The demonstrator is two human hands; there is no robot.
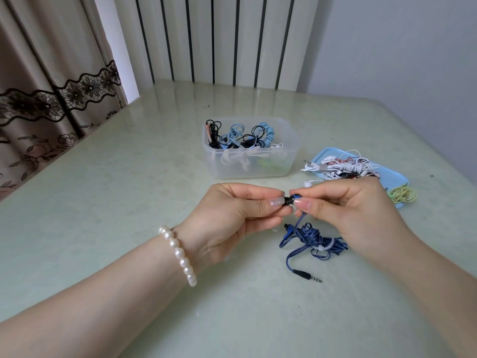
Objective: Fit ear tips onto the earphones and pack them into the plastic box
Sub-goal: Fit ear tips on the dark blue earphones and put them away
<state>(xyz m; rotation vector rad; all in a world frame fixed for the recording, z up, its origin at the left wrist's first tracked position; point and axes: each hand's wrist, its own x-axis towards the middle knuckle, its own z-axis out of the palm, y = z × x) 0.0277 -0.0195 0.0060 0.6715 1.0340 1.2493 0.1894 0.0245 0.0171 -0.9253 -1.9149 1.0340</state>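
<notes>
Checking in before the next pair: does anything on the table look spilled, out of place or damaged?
Mostly tidy. One oddity: a yellow-green earphone bundle lies half off the right edge of the blue tray, and a white earbud has strayed off its near-left edge. The plastic box stands upright; no damage visible.

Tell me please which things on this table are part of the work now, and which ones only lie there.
Part of the job:
- left hand, pinching the black ear tip
- right hand, holding the blue earbud
- blue cable, bundled on the table
- plastic box, already holding earphones

Just lying there:
- blue tray of white and red earphones
- yellow-green cable
- curtain
</notes>
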